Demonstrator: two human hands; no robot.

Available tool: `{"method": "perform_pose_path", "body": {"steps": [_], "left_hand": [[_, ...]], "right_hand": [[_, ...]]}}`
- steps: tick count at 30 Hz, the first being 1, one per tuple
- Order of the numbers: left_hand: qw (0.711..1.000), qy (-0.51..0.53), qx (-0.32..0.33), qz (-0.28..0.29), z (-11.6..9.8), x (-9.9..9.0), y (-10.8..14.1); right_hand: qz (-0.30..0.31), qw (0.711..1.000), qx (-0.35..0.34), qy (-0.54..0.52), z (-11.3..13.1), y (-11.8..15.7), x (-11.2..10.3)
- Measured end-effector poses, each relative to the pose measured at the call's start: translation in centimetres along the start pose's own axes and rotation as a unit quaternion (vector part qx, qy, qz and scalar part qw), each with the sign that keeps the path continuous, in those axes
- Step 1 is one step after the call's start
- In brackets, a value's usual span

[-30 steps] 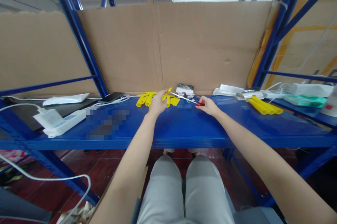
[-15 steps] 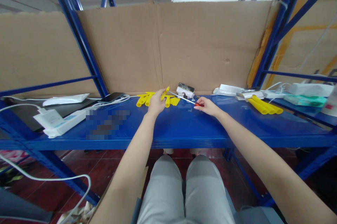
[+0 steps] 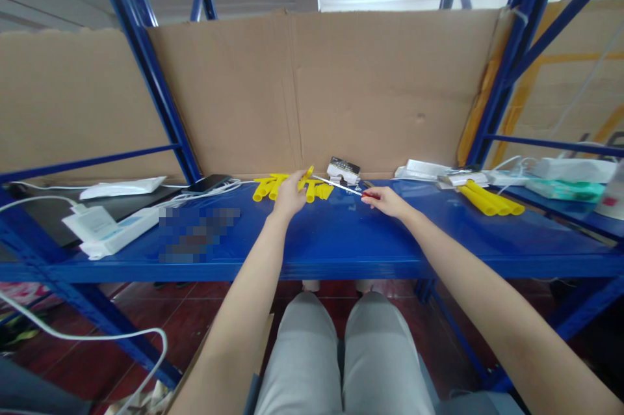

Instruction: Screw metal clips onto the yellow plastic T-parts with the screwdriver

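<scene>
My left hand (image 3: 290,197) is closed on a small yellow tube (image 3: 309,172), whose end sticks up past the fingers. My right hand (image 3: 387,201) grips the red handle of a thin tool that looks like a screwdriver (image 3: 343,188). Its long metal shaft points left, and the tip lies close to the yellow tube; whether they touch I cannot tell. Several more yellow tubes (image 3: 264,189) lie on the blue shelf around my left hand, partly hidden by it. Just behind the shaft sits a small black-and-white box (image 3: 344,169).
More yellow tubes (image 3: 489,199) lie at the right beside white packets (image 3: 422,170). A white power strip (image 3: 125,225) with cables and a dark phone (image 3: 209,182) are on the left. Cardboard (image 3: 341,90) stands behind the blue shelf (image 3: 351,239), between blue posts.
The whole view has shifted slightly downward in the picture. Both hands keep their hold, and the tool's handle is turned a little in my right hand.
</scene>
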State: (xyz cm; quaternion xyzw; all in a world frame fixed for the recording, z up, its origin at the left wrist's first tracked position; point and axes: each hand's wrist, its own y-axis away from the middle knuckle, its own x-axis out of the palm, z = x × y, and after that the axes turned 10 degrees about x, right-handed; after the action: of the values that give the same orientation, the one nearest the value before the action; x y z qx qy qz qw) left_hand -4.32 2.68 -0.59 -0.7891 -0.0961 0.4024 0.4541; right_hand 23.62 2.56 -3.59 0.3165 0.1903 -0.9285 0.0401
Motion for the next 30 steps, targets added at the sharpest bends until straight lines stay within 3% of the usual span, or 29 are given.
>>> {"method": "perform_pose_path", "body": {"steps": [10, 20, 30], "left_hand": [[1.0, 0.008, -0.015, 0.01, -0.1, -0.1, -0.1], [0.999, 0.011, -0.036, 0.02, -0.5, -0.3, -0.1], [0.999, 0.024, -0.024, 0.034, -0.3, -0.4, 0.0]], "right_hand": [[-0.104, 0.993, -0.015, 0.059, 0.3, 0.0, 0.2], [-0.073, 0.98, -0.041, 0.183, 1.3, 0.8, -1.0], [-0.133, 0.959, -0.022, 0.25, 1.8, 1.2, -1.2]]}}
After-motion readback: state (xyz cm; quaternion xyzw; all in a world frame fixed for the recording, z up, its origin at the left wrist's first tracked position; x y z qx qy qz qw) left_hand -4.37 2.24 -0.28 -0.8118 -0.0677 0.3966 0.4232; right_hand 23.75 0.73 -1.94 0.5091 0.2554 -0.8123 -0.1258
